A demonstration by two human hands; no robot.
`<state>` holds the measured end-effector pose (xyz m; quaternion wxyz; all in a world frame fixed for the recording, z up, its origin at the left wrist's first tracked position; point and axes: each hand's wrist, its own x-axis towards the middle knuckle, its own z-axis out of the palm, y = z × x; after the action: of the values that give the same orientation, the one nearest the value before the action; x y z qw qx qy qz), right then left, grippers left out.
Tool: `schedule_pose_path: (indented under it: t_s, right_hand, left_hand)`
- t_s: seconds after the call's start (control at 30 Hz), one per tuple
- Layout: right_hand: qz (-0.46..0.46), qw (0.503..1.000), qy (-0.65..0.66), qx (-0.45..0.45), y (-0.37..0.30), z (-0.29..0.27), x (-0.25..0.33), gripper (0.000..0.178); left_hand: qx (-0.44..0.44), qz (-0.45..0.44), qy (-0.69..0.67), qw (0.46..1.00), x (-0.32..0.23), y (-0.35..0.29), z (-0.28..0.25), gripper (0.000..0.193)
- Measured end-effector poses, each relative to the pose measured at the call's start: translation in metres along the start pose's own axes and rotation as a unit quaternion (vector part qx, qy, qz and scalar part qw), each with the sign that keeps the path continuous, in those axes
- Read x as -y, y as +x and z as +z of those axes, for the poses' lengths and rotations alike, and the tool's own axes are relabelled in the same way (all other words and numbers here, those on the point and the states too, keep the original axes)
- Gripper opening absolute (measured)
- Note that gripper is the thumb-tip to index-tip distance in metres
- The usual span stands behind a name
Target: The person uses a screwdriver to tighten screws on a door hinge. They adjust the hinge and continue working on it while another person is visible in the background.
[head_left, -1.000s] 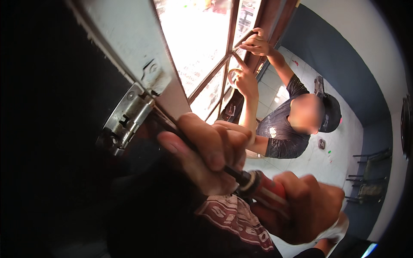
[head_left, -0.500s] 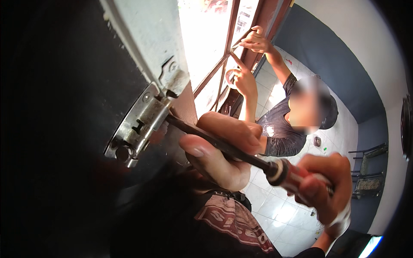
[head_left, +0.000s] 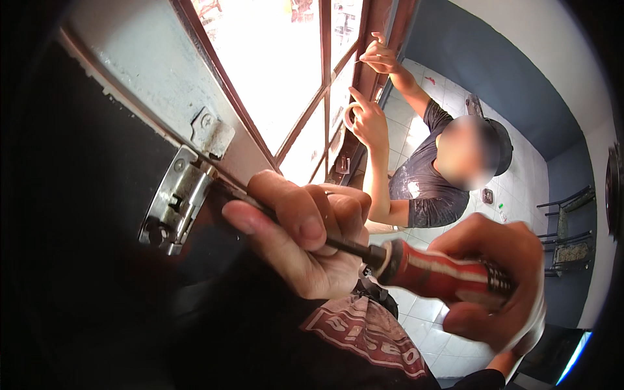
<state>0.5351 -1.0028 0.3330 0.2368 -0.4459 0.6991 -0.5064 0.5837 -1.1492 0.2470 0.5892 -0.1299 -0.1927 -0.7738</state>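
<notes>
A screwdriver (head_left: 429, 273) with a red-and-white handle slants across the middle. My left hand (head_left: 305, 234) pinches its dark shaft between thumb and fingers. My right hand (head_left: 504, 279) is closed round the handle's black rear end, slightly blurred. The shaft points at a shiny metal bolt latch (head_left: 181, 203) on a dark door panel (head_left: 84, 175). Its tip is by the latch's right edge, partly in shadow, so I cannot tell whether it sits in a screw. A metal catch (head_left: 213, 133) is fixed by a screw to the pale frame (head_left: 149, 71) beside it.
A person (head_left: 432, 175) in a dark, stained shirt and cap stands close on the right, both hands raised to the window frame (head_left: 325, 71), a roll of tape (head_left: 351, 116) on one hand. Dark metal chairs (head_left: 569, 234) stand by the far wall. The floor (head_left: 439, 341) is pale tile.
My view has shifted, so the latch and catch sit further left. My left hand has moved left along with the screwdriver. My right hand has changed its hold, and more of the handle shows.
</notes>
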Motion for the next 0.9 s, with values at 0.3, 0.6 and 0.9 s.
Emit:
schedule_pose_path:
  t_s: [0.3,0.6,0.9]
  right_hand:
    - [0.16,0.987,-0.029,0.011,0.006,0.004,0.011,0.066]
    - [-0.198,0.877,-0.437,-0.029,-0.017,0.007,-0.006,0.06]
    - [0.26,0.957,0.102,0.074,-0.067,-0.024,-0.007,0.077]
  left_hand:
    - [0.022,0.026,0.05,0.998,0.002,0.0,-0.007,0.041]
    - [0.059,0.026,0.112,0.992,-0.002,-0.011,-0.008,0.04]
    - [0.056,0.02,0.058,0.997,0.0,-0.078,0.019,0.04]
